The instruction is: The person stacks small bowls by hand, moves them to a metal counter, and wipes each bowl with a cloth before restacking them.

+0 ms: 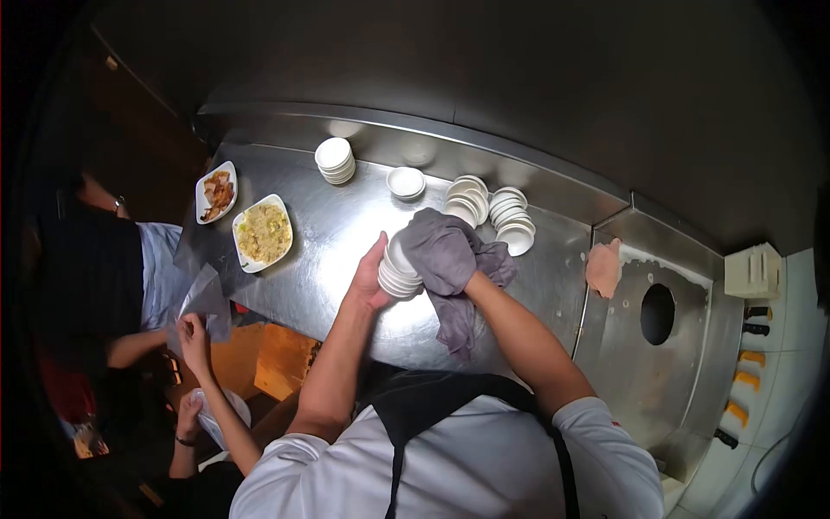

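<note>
**Bright steel, dark edges**

Light falls from overhead, leaving soft glare on the steel counter (346, 285) just beside the left hand (370, 278) and along the raised back edge beyond both hands. The wall well beyond the hands is dim. Fisheye distortion bends the counter and blackens all 4 corners. The 2 co-workers left of the left hand sit in shadow. Focus is fair, detail slightly soft throughout.
</note>
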The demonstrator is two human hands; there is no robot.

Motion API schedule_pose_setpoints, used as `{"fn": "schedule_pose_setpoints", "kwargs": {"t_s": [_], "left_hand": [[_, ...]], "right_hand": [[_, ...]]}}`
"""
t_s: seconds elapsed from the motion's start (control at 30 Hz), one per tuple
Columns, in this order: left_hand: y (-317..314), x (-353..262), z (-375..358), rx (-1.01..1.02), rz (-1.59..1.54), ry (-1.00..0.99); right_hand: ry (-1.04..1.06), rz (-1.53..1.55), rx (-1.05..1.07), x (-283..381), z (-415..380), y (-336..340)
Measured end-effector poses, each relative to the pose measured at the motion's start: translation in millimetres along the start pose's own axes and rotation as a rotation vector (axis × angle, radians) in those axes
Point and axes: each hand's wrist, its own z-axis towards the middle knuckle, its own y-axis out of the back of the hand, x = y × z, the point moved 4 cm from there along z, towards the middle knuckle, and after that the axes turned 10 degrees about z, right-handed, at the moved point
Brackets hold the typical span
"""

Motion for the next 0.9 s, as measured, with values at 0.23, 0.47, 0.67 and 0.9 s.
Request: {"fn": "schedule_pose_setpoints", "kwargs": {"t_s": [0.23,0.47,0.67,0.9], "left_hand": [[-5,2,3,-0.226,0.066,0.041],[11,-6,-10,-0.163,0.086,-0.028],[13,-15,-15,-0.198,0.078,-0.119],[26,-23,-13,-0.134,0.015,-0.1]], "right_hand": [[-0.071,0.194,-0.006,-8,2,-6],[-0.469,-0.16,-0.03,-30,25,5],[-0.588,-0.094,0.001,-80,47,-30],[0.012,-0.492,0.167,4,40,1]]}}
